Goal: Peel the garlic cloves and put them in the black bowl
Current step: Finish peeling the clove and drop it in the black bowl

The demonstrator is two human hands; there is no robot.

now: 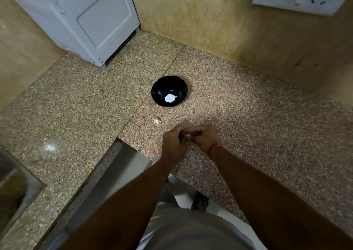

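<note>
Nearest, above the granite counter (pixel 248 135), the left hand (pixel 174 144) and right hand (pixel 205 138) meet, fingertips pinched together on one garlic clove (pixel 188 135), likely working its skin loose; the fingers mostly hide it. Just beyond lies a second clove (pixel 157 120), apparently unpeeled. Farther back, the black bowl (pixel 169 83) holds a pale piece, too small to identify.

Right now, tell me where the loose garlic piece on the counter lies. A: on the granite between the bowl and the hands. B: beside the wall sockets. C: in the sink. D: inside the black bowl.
A: the garlic piece sits on the granite counter, nearer than the black bowl and just beyond the left hand and right hand.
</note>
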